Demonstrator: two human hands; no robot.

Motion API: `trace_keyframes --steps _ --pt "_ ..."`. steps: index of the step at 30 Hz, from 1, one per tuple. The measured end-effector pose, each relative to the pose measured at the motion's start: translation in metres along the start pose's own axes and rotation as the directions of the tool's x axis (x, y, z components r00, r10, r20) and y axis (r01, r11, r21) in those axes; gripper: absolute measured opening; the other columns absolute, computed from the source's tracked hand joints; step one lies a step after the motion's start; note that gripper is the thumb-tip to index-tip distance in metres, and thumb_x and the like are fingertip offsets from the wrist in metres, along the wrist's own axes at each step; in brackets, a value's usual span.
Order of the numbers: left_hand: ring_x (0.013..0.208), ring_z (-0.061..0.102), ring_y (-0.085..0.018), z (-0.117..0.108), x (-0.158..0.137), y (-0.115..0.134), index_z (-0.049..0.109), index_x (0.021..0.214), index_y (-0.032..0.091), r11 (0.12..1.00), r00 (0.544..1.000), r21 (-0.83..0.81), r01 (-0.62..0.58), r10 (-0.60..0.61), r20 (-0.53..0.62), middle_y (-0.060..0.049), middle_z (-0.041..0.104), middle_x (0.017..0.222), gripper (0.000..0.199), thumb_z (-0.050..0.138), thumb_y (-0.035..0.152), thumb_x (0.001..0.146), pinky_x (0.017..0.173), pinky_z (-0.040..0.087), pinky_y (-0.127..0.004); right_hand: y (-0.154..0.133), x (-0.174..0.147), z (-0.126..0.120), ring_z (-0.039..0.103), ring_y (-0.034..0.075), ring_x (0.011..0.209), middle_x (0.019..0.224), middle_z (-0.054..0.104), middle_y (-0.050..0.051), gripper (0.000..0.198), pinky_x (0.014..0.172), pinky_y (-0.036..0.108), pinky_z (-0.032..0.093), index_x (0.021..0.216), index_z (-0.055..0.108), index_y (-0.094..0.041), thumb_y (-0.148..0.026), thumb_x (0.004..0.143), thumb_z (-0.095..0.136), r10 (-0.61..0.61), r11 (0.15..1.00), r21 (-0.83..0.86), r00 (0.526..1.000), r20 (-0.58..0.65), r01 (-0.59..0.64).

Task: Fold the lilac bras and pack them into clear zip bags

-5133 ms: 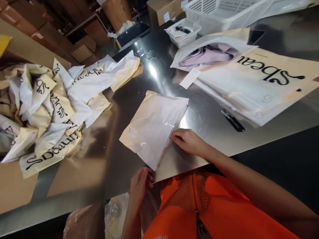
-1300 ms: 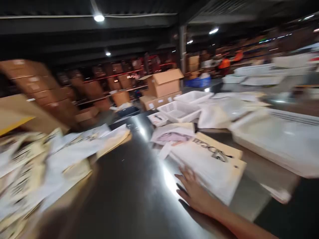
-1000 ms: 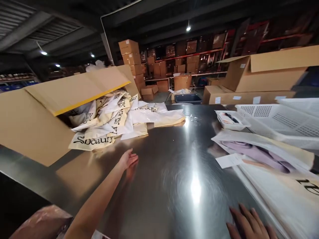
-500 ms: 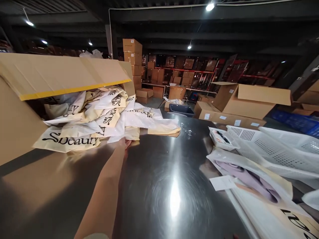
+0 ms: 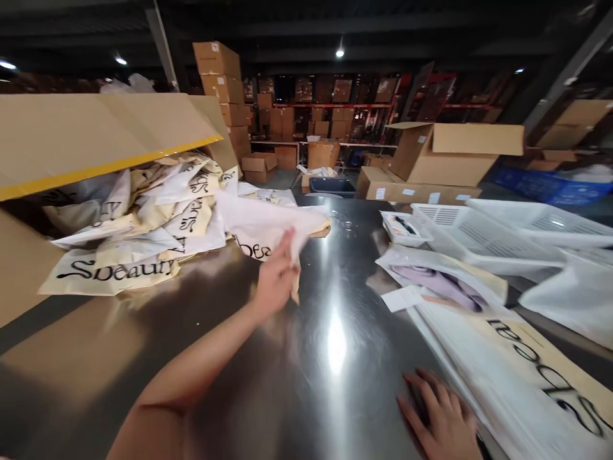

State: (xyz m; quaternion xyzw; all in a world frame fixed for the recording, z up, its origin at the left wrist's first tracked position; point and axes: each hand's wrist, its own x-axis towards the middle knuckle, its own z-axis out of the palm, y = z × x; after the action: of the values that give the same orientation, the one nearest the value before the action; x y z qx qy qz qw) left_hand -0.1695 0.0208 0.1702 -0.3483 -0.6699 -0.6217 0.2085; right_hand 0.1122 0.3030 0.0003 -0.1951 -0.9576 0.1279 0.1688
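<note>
My left hand [image 5: 276, 276], slightly blurred, grips the near edge of a white and cream printed plastic bag [image 5: 261, 220], with the thumb side hidden. One corner of the bag hangs down beside the fingers. To its left, a heap of similar bags [image 5: 158, 217] lettered "Sbeauty" spills from a large cardboard box [image 5: 105, 131] onto the metal table. My right hand [image 5: 440, 415] rests low on the table at the right, fingers spread and holding nothing visible. Beside it lies a long clear bag [image 5: 488, 358] with cream printed fabric, and a bag with a folded lilac item [image 5: 438, 284] above.
White perforated baskets [image 5: 493, 233] and a small white tray [image 5: 406, 229] with a pen stand along the right side. A white paper tag [image 5: 401, 298] lies by the lilac item. Beyond the metal table [image 5: 330, 396] are a dark bin [image 5: 332, 186] and an open carton [image 5: 460, 153].
My left hand has come back from the heap towards the right, pulling a bag with it. My right hand has come into view at the lower right. The view has shifted right and down.
</note>
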Motion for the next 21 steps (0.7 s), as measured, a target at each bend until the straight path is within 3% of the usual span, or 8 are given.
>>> trace_keyframes --steps 3,5,7,10,14,17,19,21 --pt "0.141 0.039 -0.026 0.002 -0.075 0.019 0.06 0.067 0.019 0.93 0.697 0.063 -0.363 0.226 0.68 -0.01 0.058 0.139 0.021 0.047 0.009 0.08 0.122 0.019 -0.048 -0.006 -0.001 -0.008 0.058 0.033 0.117 0.12 0.066 0.01 0.045 0.099 0.059 0.04 0.103 0.066 -0.025 -0.06 0.087 0.042 0.087 0.984 0.161 0.996 -0.025 -0.082" --pt "0.139 0.042 -0.024 -0.019 -0.112 0.012 0.063 0.07 0.021 0.911 0.475 0.077 -0.406 0.138 0.869 -0.006 0.067 0.126 0.021 0.049 0.007 0.077 0.123 0.013 -0.047 -0.008 -0.002 -0.012 0.062 0.031 0.108 0.111 0.069 0.013 0.049 0.097 0.053 0.044 0.102 0.065 -0.02 -0.06 0.089 0.039 0.167 0.948 0.284 0.984 -0.059 -0.144" --pt "0.135 0.047 -0.025 -0.049 -0.133 -0.007 0.066 0.073 0.023 0.907 0.371 0.189 -0.375 -0.04 0.928 -0.003 0.073 0.112 0.023 0.05 0.007 0.075 0.123 0.012 -0.052 -0.01 -0.002 -0.015 0.066 0.027 0.099 0.106 0.07 0.014 0.049 0.091 0.045 0.049 0.104 0.064 -0.017 -0.056 0.093 0.035 0.213 0.917 0.352 0.976 -0.034 -0.188" --pt "0.132 0.05 -0.035 -0.098 -0.142 -0.034 0.071 0.083 0.023 0.766 0.417 0.498 -0.407 -0.33 0.847 -0.008 0.07 0.121 0.031 0.046 0.006 0.074 0.114 0.022 -0.067 -0.017 0.0 -0.017 0.065 0.025 0.099 0.109 0.07 0.012 0.044 0.092 0.042 0.048 0.107 0.064 -0.017 -0.048 0.096 0.035 0.22 0.916 0.339 0.975 0.029 -0.216" --pt "0.126 0.051 -0.044 -0.135 -0.14 -0.019 0.067 0.074 0.02 0.453 0.723 0.795 -0.403 -0.375 0.58 -0.017 0.069 0.119 0.021 0.047 0.021 0.077 0.103 0.03 -0.071 -0.037 0.003 -0.019 0.055 0.031 0.113 0.114 0.066 0.012 0.041 0.097 0.052 0.038 0.119 0.062 -0.018 -0.045 0.095 0.043 0.207 0.94 0.255 0.973 0.105 -0.227" --pt "0.106 0.062 -0.037 -0.113 -0.153 0.03 0.066 0.081 0.023 0.581 0.834 0.807 -0.105 -0.39 0.389 -0.013 0.073 0.104 0.028 0.048 0.044 0.084 0.092 0.045 -0.053 -0.053 0.005 -0.02 0.055 0.033 0.109 0.105 0.066 0.014 0.035 0.095 0.053 0.035 0.105 0.065 -0.016 -0.044 0.095 0.046 0.218 0.942 0.219 0.961 0.169 -0.253" --pt "0.079 0.064 -0.027 -0.075 -0.176 0.063 0.065 0.077 0.023 0.675 0.759 0.682 0.282 -0.591 0.271 -0.008 0.071 0.082 0.031 0.055 0.053 0.08 0.075 0.05 -0.039 -0.061 0.006 -0.021 0.058 0.032 0.103 0.096 0.066 0.014 0.029 0.093 0.05 0.036 0.087 0.064 -0.015 -0.04 0.092 0.052 0.234 0.931 0.233 0.95 0.209 -0.281" --pt "0.067 0.061 -0.02 -0.029 -0.205 0.087 0.061 0.071 0.022 0.588 0.454 0.432 0.684 -0.806 0.38 -0.005 0.066 0.07 0.035 0.057 0.055 0.079 0.061 0.046 -0.029 -0.065 0.004 -0.021 0.061 0.029 0.091 0.084 0.066 0.011 0.028 0.085 0.045 0.041 0.074 0.059 -0.016 -0.038 0.09 0.053 0.239 0.902 0.297 0.936 0.259 -0.313"
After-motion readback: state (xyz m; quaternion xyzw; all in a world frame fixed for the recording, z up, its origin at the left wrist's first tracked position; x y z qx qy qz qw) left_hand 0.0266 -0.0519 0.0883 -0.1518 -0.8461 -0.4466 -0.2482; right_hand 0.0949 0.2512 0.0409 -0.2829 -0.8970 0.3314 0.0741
